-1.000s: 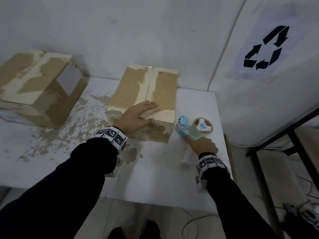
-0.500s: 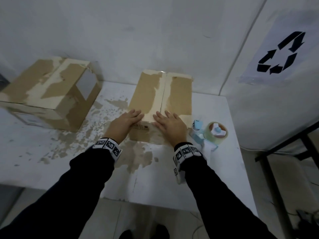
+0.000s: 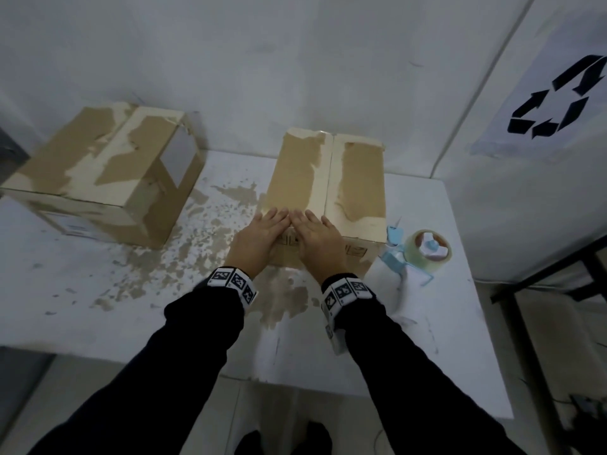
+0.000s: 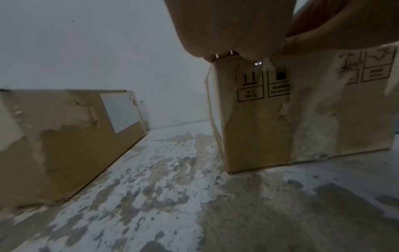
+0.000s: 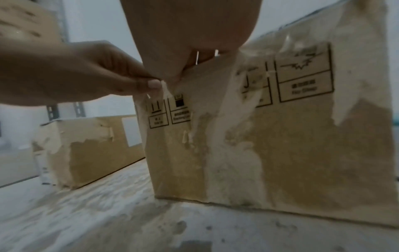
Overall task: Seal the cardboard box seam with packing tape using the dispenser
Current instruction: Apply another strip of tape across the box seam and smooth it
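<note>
The cardboard box (image 3: 359, 178) stands at the middle of the white table (image 3: 98, 307), its top seam (image 3: 329, 178) running away from me between two flaps with torn pale patches. My left hand (image 3: 262, 233) and right hand (image 3: 317, 236) lie side by side with straight fingers on the near edge of the left flap. The wrist views show each palm, left (image 4: 226, 25) and right (image 5: 190, 30), over the box's front face (image 5: 270, 145) with printed handling marks. The blue tape dispenser (image 3: 415, 254) with its clear roll lies on the table right of the box, untouched.
A second, larger cardboard box (image 3: 98, 172) sits at the table's back left. Brown paper residue (image 3: 210, 238) covers the tabletop between the boxes. The walls close in behind and at the right, with a recycling sign (image 3: 555, 100). A dark metal frame (image 3: 558, 277) stands right of the table.
A second ago my right hand was at the dispenser; it left it and came onto the box. Both hands have since slid together on the near left edge of the top.
</note>
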A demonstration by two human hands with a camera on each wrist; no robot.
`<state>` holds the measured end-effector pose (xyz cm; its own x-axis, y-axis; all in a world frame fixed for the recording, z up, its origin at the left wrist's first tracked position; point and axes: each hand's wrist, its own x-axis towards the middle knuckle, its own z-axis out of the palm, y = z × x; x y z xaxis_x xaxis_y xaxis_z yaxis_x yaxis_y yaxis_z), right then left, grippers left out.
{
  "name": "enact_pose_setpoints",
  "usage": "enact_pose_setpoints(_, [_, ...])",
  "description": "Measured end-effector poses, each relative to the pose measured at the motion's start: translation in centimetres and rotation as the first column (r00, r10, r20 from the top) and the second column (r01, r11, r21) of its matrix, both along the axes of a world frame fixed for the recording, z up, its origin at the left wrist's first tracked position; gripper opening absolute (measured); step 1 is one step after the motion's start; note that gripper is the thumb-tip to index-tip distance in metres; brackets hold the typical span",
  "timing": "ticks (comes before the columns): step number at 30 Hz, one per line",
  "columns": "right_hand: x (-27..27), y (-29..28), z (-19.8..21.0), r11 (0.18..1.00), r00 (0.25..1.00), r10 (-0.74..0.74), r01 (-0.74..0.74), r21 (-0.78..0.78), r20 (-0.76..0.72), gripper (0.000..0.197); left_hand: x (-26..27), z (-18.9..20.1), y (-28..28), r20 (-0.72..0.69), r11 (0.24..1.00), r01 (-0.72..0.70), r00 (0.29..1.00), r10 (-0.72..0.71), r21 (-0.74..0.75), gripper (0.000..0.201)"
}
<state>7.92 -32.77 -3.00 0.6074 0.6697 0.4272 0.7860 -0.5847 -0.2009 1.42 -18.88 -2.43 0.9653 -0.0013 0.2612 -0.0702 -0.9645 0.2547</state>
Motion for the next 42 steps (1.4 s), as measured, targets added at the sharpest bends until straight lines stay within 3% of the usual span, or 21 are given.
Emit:
enact_pose_setpoints(3, [0.5, -0.4, 0.2, 1.0, 1.0, 0.005, -0.006, 0.02, 0.019, 0.031, 0.1, 0.1, 0.3, 0.004, 1.0, 0.018, 1.0, -0.018, 0.011, 0.049])
enact_pose_setpoints(8, [1.5, -3.7, -0.6, 0.997, 0.993, 0.056, -0.05, -0.062, 0.105, 0.048, 0.2, -0.4, 0.8, 0.018, 0.999, 0.04, 0.999, -0.04, -0.003, 0.05])
enact_pose_setpoints(11, [1.7, -6.0, -1.3, 0.999, 0.993, 0.048, -0.047, -0.008, 0.108, 0.06, 0.2, -0.8, 0.6, 0.038, 0.998, 0.024, 0.999, -0.022, -0.051, 0.049])
enact_pose_setpoints(15, [2.1, -5.1, -1.0, 0.995, 0.99, 0.031, -0.043, 0.085, 0.137, 0.049, 0.6, -0.3, 0.7, 0.01, 0.992, 0.0, 1.0, 0.001, -0.123, 0.047])
enact_pose_setpoints(18, [2.1, -6.8, -1.1, 0.992, 0.981, -0.121, 0.113, 0.062, 0.15, 0.028, 0.5, -0.4, 0.7, 0.016, 0.994, -0.003, 1.0, 0.005, -0.113, 0.049])
enact_pose_setpoints(20, [2.0, -8.4, -2.1, 0.976, 0.975, -0.21, 0.204, 0.071, 0.077, 0.04, 0.3, -0.7, 0.5, 0.038, 0.994, -0.013, 0.999, 0.017, -0.107, 0.05])
enact_pose_setpoints(24, [3.1, -9.3, -2.3, 0.986, 0.995, -0.079, 0.087, 0.143, -0.059, 0.044, 0.8, -1.1, 0.7, 0.06, 0.995, -0.004, 0.998, 0.01, -0.095, 0.049])
enact_pose_setpoints(29, [4.2, -8.6, 0.0, 0.98, 0.942, -0.075, 0.13, 0.152, -0.327, 0.038, 1.5, -0.4, 0.7, 0.022, 0.994, -0.044, 0.999, 0.046, -0.103, 0.052])
enact_pose_setpoints(35, [5.4, -8.2, 0.3, 0.996, 0.897, -0.082, 0.094, 0.006, -0.435, 0.048, 2.7, 0.8, 1.6, -0.107, 0.994, -0.088, 0.991, 0.081, -0.061, 0.055])
enact_pose_setpoints(39, [6.5, -8.3, 0.6, 0.993, 0.914, -0.085, 0.045, -0.11, -0.396, 0.074, 4.0, 1.5, 1.6, -0.17, 0.992, -0.121, 0.979, 0.112, -0.041, 0.062])
enact_pose_setpoints(42, [6.6, -7.8, 1.2, 0.989, 0.909, -0.103, 0.052, -0.135, -0.404, 0.07, 4.9, 1.7, 1.7, -0.217, 0.992, -0.125, 0.969, 0.122, 0.001, 0.067])
